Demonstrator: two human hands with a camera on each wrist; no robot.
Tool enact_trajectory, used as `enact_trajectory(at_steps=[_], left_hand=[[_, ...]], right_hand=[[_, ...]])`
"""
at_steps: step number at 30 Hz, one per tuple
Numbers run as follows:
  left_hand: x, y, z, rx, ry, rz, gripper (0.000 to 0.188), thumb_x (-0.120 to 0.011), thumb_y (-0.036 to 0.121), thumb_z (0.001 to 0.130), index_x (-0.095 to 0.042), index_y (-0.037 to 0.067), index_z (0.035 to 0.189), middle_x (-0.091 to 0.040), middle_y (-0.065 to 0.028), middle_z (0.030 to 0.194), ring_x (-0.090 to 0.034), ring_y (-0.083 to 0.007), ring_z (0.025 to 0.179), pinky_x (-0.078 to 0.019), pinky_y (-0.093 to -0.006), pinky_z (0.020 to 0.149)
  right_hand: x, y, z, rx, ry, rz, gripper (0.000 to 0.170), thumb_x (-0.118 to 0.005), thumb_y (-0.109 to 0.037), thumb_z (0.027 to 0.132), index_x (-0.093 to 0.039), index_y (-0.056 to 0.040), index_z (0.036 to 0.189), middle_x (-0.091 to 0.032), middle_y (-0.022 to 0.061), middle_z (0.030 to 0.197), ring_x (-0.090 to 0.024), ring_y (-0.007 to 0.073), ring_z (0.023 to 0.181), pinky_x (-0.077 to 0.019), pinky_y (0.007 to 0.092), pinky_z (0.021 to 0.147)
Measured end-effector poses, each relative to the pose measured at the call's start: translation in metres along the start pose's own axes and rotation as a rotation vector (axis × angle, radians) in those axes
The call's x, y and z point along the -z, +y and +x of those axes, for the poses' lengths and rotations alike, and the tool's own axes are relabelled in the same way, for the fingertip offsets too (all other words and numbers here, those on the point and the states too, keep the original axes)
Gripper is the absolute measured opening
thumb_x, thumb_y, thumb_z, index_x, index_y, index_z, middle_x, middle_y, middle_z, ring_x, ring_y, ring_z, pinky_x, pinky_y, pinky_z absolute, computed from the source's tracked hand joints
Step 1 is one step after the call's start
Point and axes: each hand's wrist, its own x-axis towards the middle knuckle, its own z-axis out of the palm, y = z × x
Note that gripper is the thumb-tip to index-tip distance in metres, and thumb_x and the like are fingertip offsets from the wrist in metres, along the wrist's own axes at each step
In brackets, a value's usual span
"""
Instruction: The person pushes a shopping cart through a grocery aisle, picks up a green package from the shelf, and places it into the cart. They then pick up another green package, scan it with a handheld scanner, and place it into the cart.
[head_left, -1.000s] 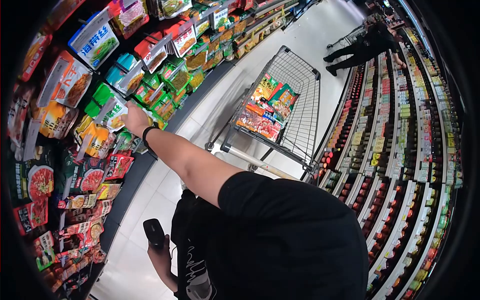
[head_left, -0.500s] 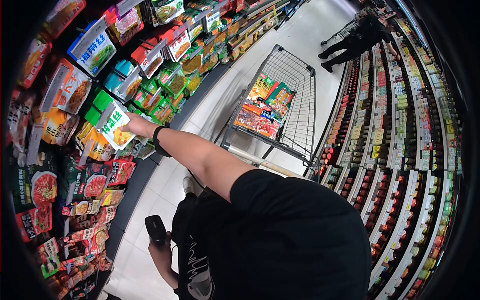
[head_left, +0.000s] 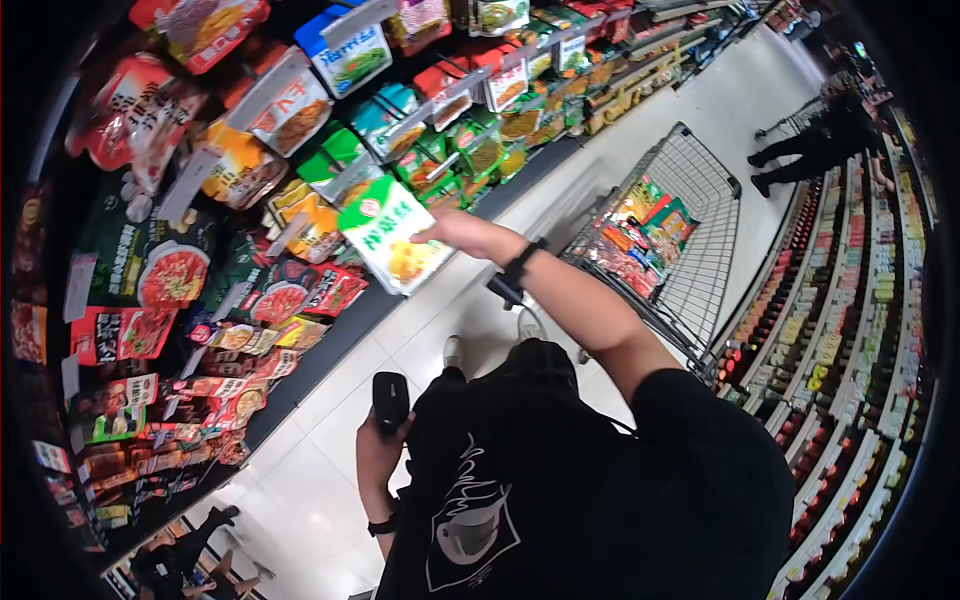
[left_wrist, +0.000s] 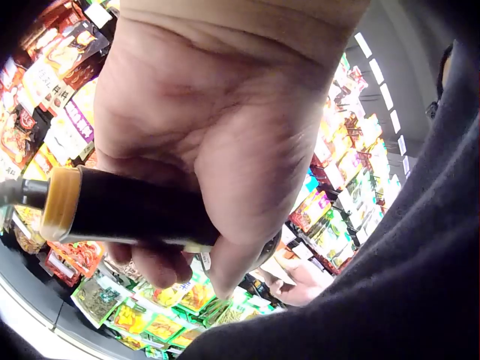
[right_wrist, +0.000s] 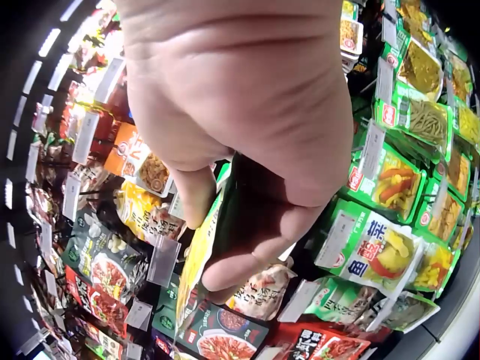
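A white and green food packet (head_left: pixel 392 236) is pinched at its edge by my right hand (head_left: pixel 468 236), held out in front of the shelf. In the right wrist view the packet (right_wrist: pixel 201 251) shows edge-on between the thumb and the curled fingers of the right hand (right_wrist: pixel 240 112). My left hand (head_left: pixel 380 450) holds a black device (head_left: pixel 391 401) upright, low near my body. The left wrist view shows the left hand (left_wrist: pixel 217 142) curled round the black cylindrical device (left_wrist: pixel 142 206), which has a yellow ring and a cable at one end.
Hanging packets with price tags fill the shelf (head_left: pixel 345 345) on the left. A wire cart (head_left: pixel 708 290) holding several packets (head_left: pixel 640 230) stands ahead to the right. Bottle shelves (head_left: pixel 850 330) line the right side. A person in black (head_left: pixel 825 140) is further along the aisle; another is at lower left.
The right hand has drawn the packet off the shelf, toward the aisle. The view has shifted, so shelf and cart appear further right. The left hand still holds the device.
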Motion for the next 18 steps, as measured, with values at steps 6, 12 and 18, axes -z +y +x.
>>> enact_trajectory(at_steps=[6, 12, 18], left_hand=[[-0.006, 0.012, 0.015, -0.024, -0.032, 0.040, 0.039, -0.088, 0.024, 0.092, -0.073, -0.003, 0.117, -0.081, -0.0206, 0.095, -0.081, -0.0337, 0.088, -0.0591, -0.0413, 0.077], [-0.027, 0.023, 0.042, -0.033, -0.154, 0.058, 0.038, -0.086, 0.017, 0.094, -0.072, -0.005, 0.121, -0.081, -0.0233, 0.102, -0.081, -0.0320, 0.096, -0.0589, -0.0407, 0.081], [-0.045, 0.084, 0.048, -0.035, -0.206, 0.186, 0.038, -0.086, 0.016, 0.093, -0.072, -0.005, 0.121, -0.081, -0.0216, 0.099, -0.080, -0.0287, 0.090, -0.0587, -0.0409, 0.080]], right_hand=[[0.050, 0.010, -0.141, 0.005, 0.284, 0.027, 0.052, -0.077, -0.022, 0.104, -0.063, 0.0043, 0.147, -0.075, 0.0126, 0.136, -0.070, 0.0194, 0.126, -0.0503, 0.0351, 0.112], [0.144, 0.009, -0.262, 0.083, 0.698, 0.318, 0.041, -0.070, -0.026, 0.109, -0.065, 0.0037, 0.137, -0.078, 0.0126, 0.125, -0.078, 0.0190, 0.100, -0.0659, 0.0321, 0.077], [0.289, 0.083, -0.320, 0.211, 1.277, 0.675, 0.029, -0.060, -0.017, 0.113, -0.058, -0.0057, 0.140, -0.073, 0.0155, 0.127, -0.077, 0.0298, 0.102, -0.0700, 0.0424, 0.071]])
